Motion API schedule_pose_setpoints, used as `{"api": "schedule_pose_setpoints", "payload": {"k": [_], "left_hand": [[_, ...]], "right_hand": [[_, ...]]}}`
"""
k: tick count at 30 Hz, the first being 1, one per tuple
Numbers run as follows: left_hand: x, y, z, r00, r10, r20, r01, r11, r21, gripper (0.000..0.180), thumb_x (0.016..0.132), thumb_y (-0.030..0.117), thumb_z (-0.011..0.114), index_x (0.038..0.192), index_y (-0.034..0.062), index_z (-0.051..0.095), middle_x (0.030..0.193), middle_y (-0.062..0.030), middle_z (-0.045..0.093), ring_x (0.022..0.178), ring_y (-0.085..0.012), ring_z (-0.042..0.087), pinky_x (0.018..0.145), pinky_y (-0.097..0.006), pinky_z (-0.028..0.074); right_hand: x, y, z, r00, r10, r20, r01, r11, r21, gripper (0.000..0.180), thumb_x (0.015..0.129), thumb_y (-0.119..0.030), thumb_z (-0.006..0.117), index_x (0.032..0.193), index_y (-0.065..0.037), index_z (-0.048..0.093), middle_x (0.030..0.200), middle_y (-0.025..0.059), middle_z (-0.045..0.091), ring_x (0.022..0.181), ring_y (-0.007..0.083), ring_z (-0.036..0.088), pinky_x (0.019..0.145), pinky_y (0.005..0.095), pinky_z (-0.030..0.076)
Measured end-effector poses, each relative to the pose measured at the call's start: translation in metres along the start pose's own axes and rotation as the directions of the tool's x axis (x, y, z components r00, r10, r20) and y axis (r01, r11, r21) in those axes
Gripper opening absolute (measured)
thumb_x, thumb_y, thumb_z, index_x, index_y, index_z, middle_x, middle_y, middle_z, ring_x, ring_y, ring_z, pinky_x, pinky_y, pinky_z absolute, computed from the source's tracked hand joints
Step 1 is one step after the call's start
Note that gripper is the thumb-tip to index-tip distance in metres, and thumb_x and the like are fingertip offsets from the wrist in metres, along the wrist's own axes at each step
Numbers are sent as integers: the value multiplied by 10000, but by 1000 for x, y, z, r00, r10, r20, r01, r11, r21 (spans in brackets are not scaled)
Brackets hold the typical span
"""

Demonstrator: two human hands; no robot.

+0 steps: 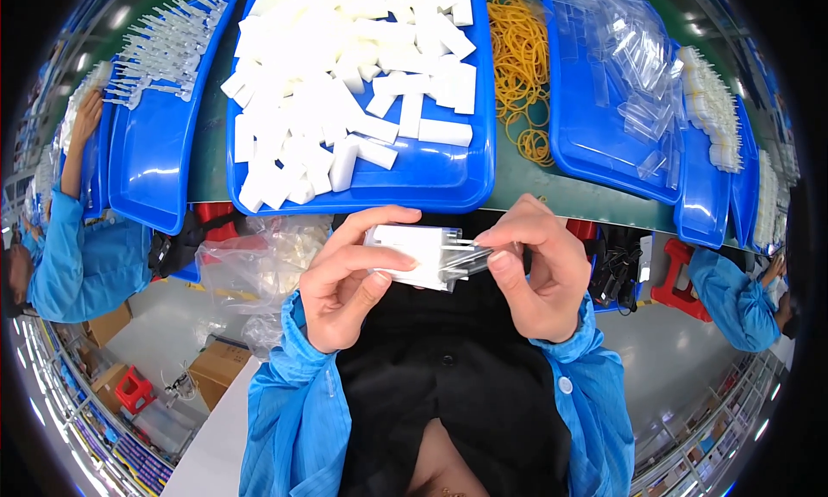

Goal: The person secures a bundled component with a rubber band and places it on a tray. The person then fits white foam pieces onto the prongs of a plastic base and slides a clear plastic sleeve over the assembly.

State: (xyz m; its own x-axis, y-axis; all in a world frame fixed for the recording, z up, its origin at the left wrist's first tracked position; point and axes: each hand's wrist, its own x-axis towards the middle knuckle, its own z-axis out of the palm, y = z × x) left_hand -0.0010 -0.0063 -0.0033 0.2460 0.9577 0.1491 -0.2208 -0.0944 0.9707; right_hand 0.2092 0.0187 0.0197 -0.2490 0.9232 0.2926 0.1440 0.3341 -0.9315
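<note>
White foam fills the scene from the head camera: a person in blue sleeves holds a small white foam block point(412, 254) just above the lap, in front of the near edge of the counter point(517, 174). The left hand point(349, 277) is curled around the block, thumb on top and fingers underneath, gripping it firmly. The block lies with its long axis running left to right, roughly level, its right end facing the other hand. The right hand point(539, 277) is closed in a pinch on a thin clear plastic sleeve point(466, 257) that sticks out from the block's right end and points right, in line with the block.

On the counter beyond the hands, a blue tray point(431, 182) is heaped with more white foam blocks point(345, 75). Just to its right lies a loose pile of yellow rubber bands point(522, 66), then another blue tray point(595, 148) holding clear plastic sleeves point(638, 57). A further blue tray point(159, 148) at the left carries small clear parts. A crumpled clear plastic bag point(263, 264) sits beside the left hand. Other workers in blue sleeves appear at both edges.
</note>
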Motion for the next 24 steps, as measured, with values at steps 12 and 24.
{"api": "schedule_pose_setpoints", "payload": {"k": [12, 24], "left_hand": [[0, 2, 6, 993, 21, -119, 1, 984, 177, 260, 695, -38, 703, 936, 15, 619, 1236, -206, 448, 1106, -273, 488, 831, -326, 484], [-2, 1, 13, 956, -9, -292, 34, 996, 78, 214, 721, -53, 676, 918, -4, 612, 1230, -204, 451, 1028, -243, 545, 805, -308, 500]], "right_hand": [[-2, 5, 13, 1000, -29, -10, 30, 999, 15, 153, 732, 15, 643, 878, -14, 608, 696, 57, 568, 547, 125, 439, 442, 220, 302], [-4, 8, 25, 999, -19, -35, 22, 994, 108, 137, 752, -8, 648, 882, -6, 607, 717, 74, 575, 560, 125, 442, 463, 216, 318]]}}
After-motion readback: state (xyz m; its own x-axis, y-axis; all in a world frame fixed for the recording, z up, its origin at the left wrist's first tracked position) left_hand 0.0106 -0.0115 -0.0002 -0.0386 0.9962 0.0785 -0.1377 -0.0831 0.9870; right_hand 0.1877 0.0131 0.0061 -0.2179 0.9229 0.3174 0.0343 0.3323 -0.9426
